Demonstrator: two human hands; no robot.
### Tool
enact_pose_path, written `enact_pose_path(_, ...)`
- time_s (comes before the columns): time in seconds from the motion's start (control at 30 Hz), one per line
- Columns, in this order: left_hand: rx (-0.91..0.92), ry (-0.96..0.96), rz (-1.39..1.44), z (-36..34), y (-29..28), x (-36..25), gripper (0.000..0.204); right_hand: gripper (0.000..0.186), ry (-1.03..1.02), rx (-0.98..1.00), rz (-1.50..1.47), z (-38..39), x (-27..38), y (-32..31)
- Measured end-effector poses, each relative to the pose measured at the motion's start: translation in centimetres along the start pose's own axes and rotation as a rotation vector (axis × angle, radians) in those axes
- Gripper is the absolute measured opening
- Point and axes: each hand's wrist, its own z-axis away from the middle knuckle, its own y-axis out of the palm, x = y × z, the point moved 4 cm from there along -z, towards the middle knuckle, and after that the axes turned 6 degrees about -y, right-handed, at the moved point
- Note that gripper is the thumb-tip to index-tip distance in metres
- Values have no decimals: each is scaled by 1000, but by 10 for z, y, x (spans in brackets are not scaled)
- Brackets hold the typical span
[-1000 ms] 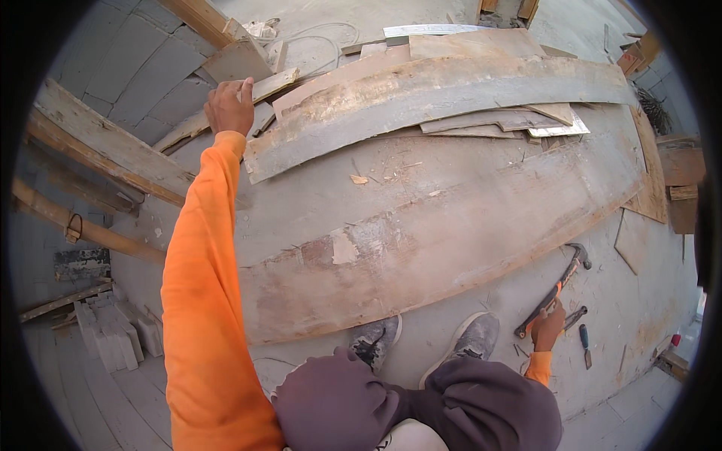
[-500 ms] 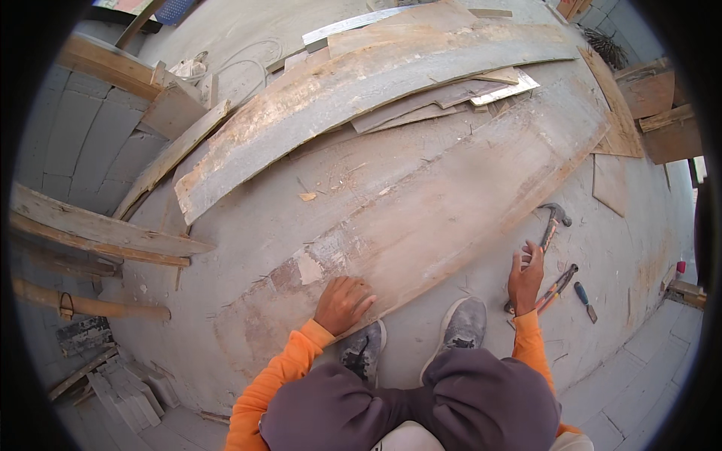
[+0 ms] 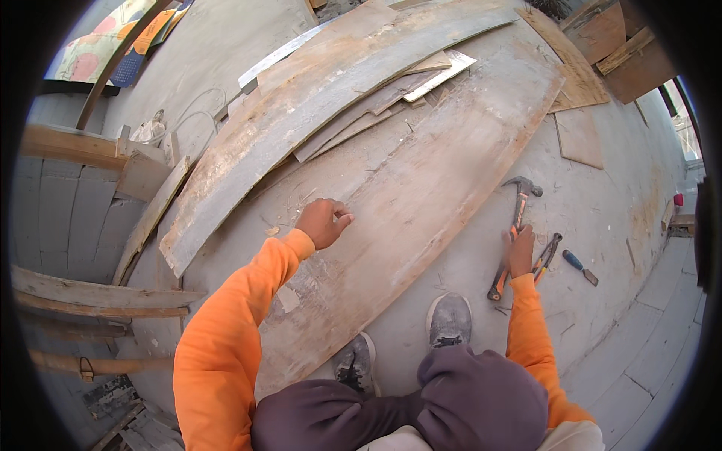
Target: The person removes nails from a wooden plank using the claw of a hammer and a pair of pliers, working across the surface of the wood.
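My right hand point(image 3: 519, 250) is wrapped round the black and orange handle of a claw hammer point(image 3: 520, 203) lying on the floor. My left hand point(image 3: 325, 223) is above the long, worn wooden panel point(image 3: 444, 184), its thumb and fingers drawn together; whatever they may hold is hidden. Along the panel's far edge a thin nail point(image 3: 411, 127) sticks up. Beside my right hand lie pincers point(image 3: 551, 252) with dark and orange handles, partly covered by it. A blue-handled chisel or scraper point(image 3: 580, 267) lies further right.
Beyond the panel lies a stack of long boards point(image 3: 331, 98) with a white strip point(image 3: 441, 75) in it. Timber beams point(image 3: 98, 289) jut in from the left. At the upper right are plywood pieces point(image 3: 575, 68). My shoes point(image 3: 450, 319) touch the panel's near side.
My left hand has lifted off the panel's near end and moved farther along it, its fingers now drawn together. My right hand has closed round the hammer's handle. The view has shifted.
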Motion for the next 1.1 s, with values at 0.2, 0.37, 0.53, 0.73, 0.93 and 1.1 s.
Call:
enact_pose_path(0.2, -92, -211, 25, -77, 38, 16, 57, 35, 138, -40, 14, 0, 16, -20)
enact_pose_path(0.37, -224, -393, 62, -87, 64, -19, 90, 28, 80, -61, -158, 7, -26, -45)
enact_pose_path(0.53, -177, -402, 23, -92, 63, -8, 95, 18, 635, 87, -939, 22, 43, -72)
enact_pose_path(0.73, -110, -403, 81, -95, 50, -9, 98, 19, 643, 4, -1033, 33, 70, -69)
enact_pose_path(0.93, -80, -310, -4, -84, 23, -22, 94, 18, 598, -116, -1092, 42, 75, -77)
enact_pose_path(1.1, -44, -276, 60, -55, -10, -61, 76, 23, 477, -149, -1100, 46, 75, -87)
